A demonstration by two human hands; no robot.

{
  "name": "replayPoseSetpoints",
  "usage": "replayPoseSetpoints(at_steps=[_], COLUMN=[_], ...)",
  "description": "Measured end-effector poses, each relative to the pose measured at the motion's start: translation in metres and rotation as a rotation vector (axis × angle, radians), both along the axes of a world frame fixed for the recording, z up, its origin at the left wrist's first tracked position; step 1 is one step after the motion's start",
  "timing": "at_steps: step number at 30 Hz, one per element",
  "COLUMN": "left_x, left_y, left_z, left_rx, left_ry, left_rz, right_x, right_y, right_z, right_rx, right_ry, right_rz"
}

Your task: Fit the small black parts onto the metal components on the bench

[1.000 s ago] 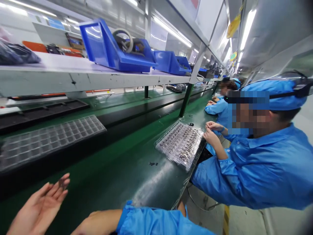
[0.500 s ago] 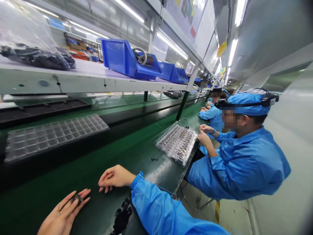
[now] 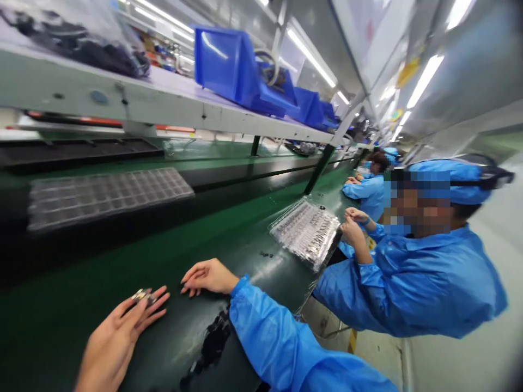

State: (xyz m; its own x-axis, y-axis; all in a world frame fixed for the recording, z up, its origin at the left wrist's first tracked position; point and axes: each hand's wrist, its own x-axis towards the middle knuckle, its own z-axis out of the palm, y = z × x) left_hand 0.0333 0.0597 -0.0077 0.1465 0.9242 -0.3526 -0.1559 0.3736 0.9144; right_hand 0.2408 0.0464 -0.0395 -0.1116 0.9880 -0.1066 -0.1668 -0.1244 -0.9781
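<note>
My left hand (image 3: 118, 332) is at the lower left over the dark green bench, thumb and fingers closed on a small metallic part (image 3: 144, 295) with dark and shiny bits. Its exact kind is too small to tell. To its right my right hand (image 3: 210, 276), in a blue sleeve, hangs low over the bench with bent fingers drawn together; anything between its fingertips is hidden. Below the right wrist lies a loose pile of small black pieces (image 3: 212, 342). The two hands are apart.
A clear compartment tray (image 3: 112, 195) lies at the left behind my hands. At the right, a co-worker in blue (image 3: 392, 277) works beside a clear tray of small parts (image 3: 306, 231). Above runs a shelf (image 3: 171, 103) with blue bins (image 3: 223, 65) and a bag of dark parts (image 3: 81, 41).
The view has shifted, so the scene sits differently in the frame. The part in my left hand now shows a shiny side. My right hand stays beside it with fingers bent.
</note>
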Motion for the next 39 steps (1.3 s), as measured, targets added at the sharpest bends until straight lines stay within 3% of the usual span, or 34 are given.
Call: replayPoseSetpoints(at_steps=[6, 12, 30, 39], left_x=[0.002, 0.0, -0.001, 0.0], left_y=[-0.003, -0.001, -0.007, -0.007], left_z=[-0.016, -0.029, -0.029, -0.024], left_rx=[0.165, 0.229, 0.208, 0.111], left_ry=[-0.002, 0.086, -0.157, -0.463], left_rz=[-0.134, -0.145, -0.116, -0.072], right_x=[0.001, 0.002, 0.0, 0.0], right_y=[-0.008, -0.009, -0.013, -0.013], right_z=[0.002, -0.001, 0.007, 0.005], right_rx=[0.014, 0.057, 0.095, 0.089], right_ry=[-0.068, -0.094, -0.105, -0.108], right_rz=[-0.034, -0.012, -0.018, -0.018])
